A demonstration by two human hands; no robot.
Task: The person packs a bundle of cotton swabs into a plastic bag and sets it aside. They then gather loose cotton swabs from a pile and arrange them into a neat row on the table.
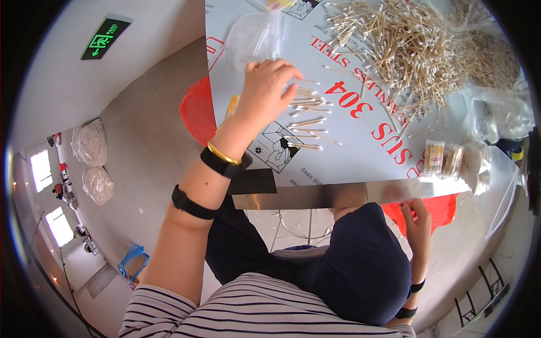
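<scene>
Ref = big swab heap (406,50) on the worktop (360,160). Loose cotton swabs (309,105) lie left of it, toward the wearer. Left hand (269,90) is over them, fingers bent, thumb and index apart; can't tell if it grips a stick. Right hand (417,225) is well nearer the wearer than the heap, off the worktop edge, fingers curled; grasp unclear. Step looks like hand-separating swabs; next move probably calls for a light fingertip pinch. Heap's top is cut off; left palm's underside is hidden.
</scene>
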